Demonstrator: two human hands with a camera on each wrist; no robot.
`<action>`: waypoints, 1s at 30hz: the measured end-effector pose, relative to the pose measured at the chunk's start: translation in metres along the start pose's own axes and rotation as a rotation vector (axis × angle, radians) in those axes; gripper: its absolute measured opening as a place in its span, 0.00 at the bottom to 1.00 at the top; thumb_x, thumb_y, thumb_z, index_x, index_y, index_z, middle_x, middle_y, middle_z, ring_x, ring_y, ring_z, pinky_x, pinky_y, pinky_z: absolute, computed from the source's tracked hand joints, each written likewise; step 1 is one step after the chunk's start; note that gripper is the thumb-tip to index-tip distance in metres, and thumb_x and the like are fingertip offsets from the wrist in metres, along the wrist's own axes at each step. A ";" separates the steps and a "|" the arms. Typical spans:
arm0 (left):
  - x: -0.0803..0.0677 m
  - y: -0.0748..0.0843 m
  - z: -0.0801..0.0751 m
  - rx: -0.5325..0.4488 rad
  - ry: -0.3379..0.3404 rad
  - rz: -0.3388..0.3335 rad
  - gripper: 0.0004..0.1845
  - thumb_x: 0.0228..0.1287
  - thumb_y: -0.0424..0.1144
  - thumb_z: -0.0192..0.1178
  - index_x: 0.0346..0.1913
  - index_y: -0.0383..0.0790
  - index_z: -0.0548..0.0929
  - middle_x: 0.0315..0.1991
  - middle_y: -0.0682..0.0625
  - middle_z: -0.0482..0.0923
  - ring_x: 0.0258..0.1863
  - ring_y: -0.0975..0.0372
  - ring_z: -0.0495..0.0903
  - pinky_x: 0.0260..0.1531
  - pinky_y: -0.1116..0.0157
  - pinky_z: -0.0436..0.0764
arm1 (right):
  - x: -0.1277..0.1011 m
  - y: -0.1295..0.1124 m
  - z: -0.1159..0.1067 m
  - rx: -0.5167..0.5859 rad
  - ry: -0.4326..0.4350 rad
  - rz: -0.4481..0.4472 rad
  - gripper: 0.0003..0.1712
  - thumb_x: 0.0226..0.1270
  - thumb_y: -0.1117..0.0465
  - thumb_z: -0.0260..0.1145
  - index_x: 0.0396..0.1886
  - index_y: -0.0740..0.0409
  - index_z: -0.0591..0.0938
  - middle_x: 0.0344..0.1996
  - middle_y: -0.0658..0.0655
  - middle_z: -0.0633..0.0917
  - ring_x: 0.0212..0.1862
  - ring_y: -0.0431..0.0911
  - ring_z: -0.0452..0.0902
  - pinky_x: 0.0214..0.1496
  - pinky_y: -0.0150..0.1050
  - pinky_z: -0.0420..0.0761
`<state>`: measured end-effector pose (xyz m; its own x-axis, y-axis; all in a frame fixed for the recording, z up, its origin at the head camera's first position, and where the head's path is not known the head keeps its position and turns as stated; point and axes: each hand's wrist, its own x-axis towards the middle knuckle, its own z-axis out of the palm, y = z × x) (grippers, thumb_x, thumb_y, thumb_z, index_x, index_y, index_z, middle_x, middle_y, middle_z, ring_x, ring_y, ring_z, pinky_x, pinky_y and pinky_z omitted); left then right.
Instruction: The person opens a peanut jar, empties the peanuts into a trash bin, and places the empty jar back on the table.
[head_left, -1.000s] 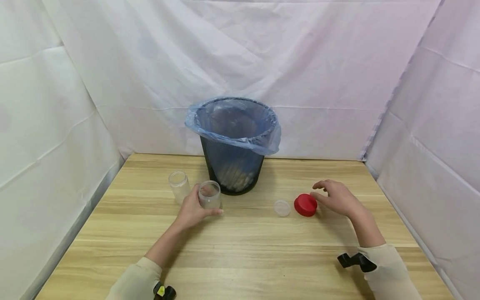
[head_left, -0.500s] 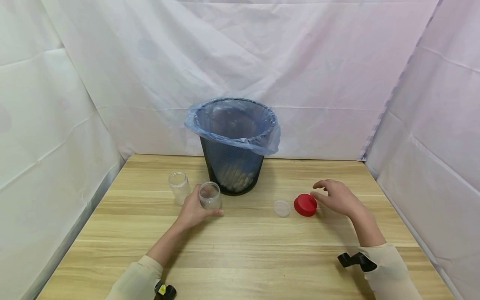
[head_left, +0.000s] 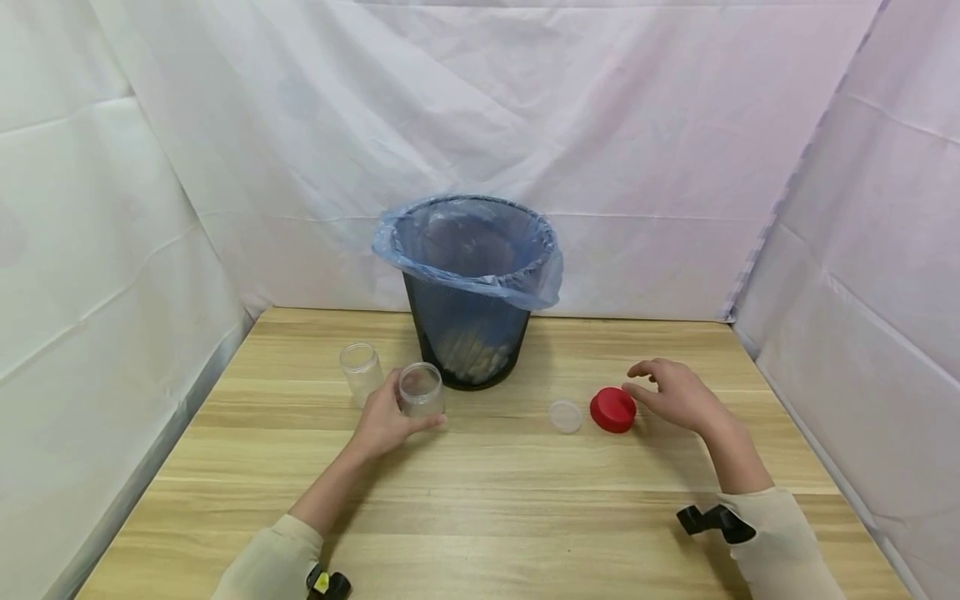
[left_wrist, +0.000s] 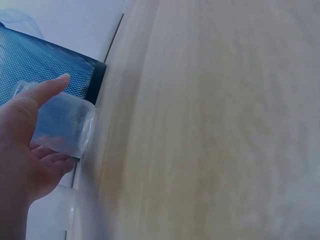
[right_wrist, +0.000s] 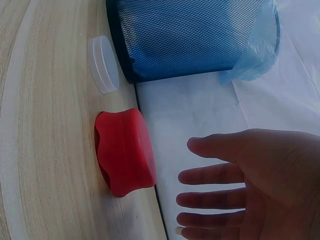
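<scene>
My left hand (head_left: 386, 421) is around a clear empty jar (head_left: 422, 400) standing on the wooden table. In the left wrist view, the thumb lies along one side of this jar (left_wrist: 65, 122) and the curled fingers are on the other. A second, taller clear jar (head_left: 360, 371) stands just to the left, partly behind the fingers. My right hand (head_left: 670, 393) hovers to the right of a thick red lid (head_left: 612, 410). In the right wrist view, the fingers of the right hand (right_wrist: 240, 190) are straight, apart from this red lid with its wavy edge (right_wrist: 125, 152).
A small translucent white lid (head_left: 566, 417) lies left of the red one. Behind, a black mesh bin (head_left: 468, 333) with a blue bag liner (head_left: 551, 279) stands near the table's back edge. White cloth hangs (head_left: 637, 167) behind and on both sides of the table.
</scene>
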<state>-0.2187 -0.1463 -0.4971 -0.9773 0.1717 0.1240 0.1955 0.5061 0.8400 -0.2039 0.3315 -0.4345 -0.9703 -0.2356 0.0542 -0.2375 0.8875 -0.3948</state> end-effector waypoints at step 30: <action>-0.001 0.060 -0.037 0.187 0.097 0.190 0.37 0.70 0.53 0.72 0.74 0.33 0.77 0.72 0.36 0.79 0.75 0.40 0.74 0.73 0.39 0.73 | -0.003 0.003 -0.003 -0.017 0.017 0.002 0.22 0.77 0.53 0.71 0.56 0.66 0.88 0.54 0.68 0.89 0.55 0.68 0.85 0.56 0.65 0.84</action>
<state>-0.2089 -0.1475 -0.4276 -0.9231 0.2011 0.3279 0.3790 0.6211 0.6860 -0.2017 0.3364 -0.4329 -0.9714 -0.2272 0.0690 -0.2361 0.8946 -0.3794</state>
